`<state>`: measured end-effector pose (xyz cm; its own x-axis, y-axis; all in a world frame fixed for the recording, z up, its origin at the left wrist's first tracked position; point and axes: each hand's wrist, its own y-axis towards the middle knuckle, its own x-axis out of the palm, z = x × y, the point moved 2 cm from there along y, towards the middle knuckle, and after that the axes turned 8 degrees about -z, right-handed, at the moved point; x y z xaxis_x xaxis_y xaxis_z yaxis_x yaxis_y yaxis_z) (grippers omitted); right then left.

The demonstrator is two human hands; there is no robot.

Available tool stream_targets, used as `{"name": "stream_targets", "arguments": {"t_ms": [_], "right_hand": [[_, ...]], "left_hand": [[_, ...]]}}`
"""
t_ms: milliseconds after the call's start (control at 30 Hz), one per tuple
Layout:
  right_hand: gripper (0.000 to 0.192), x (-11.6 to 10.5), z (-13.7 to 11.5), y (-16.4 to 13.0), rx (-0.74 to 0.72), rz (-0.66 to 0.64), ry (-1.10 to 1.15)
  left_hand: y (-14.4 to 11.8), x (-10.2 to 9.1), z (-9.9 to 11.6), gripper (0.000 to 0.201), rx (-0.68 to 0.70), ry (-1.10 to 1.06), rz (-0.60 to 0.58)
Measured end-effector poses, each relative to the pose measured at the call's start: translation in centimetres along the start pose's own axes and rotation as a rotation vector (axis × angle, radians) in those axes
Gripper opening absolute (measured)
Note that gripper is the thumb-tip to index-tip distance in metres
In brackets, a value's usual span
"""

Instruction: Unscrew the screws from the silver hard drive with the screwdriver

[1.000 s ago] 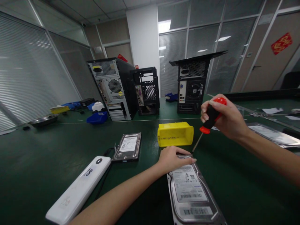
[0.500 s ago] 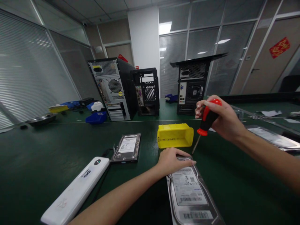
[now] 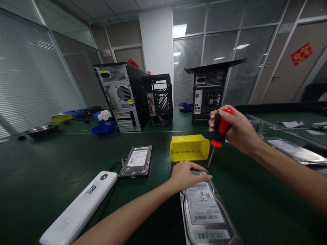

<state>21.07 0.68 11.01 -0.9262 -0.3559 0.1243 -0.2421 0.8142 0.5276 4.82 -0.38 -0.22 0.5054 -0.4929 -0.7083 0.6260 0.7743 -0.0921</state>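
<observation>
A silver hard drive (image 3: 205, 207) with a white label lies flat in front of me, its near end cut off by the picture's edge. My left hand (image 3: 186, 175) grips its far end, thumb on the top face and fingers over the far edge. A red and black screwdriver (image 3: 221, 127) is held in my right hand (image 3: 236, 126), fingers wrapped round the handle. Its shaft slants down, with the tip at the drive's far right corner. Just beyond the drive, a yellow bin (image 3: 190, 149) lies with its opening toward me; small bits show inside.
Left of my hands lie a second hard drive (image 3: 138, 161) and a white power bank (image 3: 81, 207) with a cable. Computer cases (image 3: 122, 97) stand at the back, beside a blue bin (image 3: 103, 128). Another drive (image 3: 293, 149) lies at the right, partly behind my forearm.
My right hand and the screwdriver have shifted slightly left, and the handle has turned a little. The left hand keeps its hold on the drive. The whole view has moved slightly.
</observation>
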Motion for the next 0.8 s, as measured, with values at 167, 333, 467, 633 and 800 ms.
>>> {"name": "stream_targets", "arguments": {"t_ms": [167,333,467,633,800], "right_hand": [[0.011,0.45,0.22,0.20,-0.001,-0.101,0.024],[0.022,0.68,-0.23,-0.24,0.043,-0.144,0.106],[0.021,0.52,-0.22,-0.41,0.072,-0.065,0.052],[0.022,0.12,0.16,-0.26,0.006,-0.003,-0.041],[0.013,0.07,0.11,-0.50,-0.029,-0.067,0.070]], "left_hand": [[0.17,0.14,-0.08,0.051,-0.009,0.004,0.017],[0.20,0.16,-0.14,0.053,-0.015,0.016,0.019],[0.09,0.13,-0.13,0.053,-0.014,0.013,0.014],[0.09,0.18,-0.28,0.053,0.010,-0.003,0.026],[0.25,0.23,-0.44,0.053,0.016,-0.018,0.026]]}}
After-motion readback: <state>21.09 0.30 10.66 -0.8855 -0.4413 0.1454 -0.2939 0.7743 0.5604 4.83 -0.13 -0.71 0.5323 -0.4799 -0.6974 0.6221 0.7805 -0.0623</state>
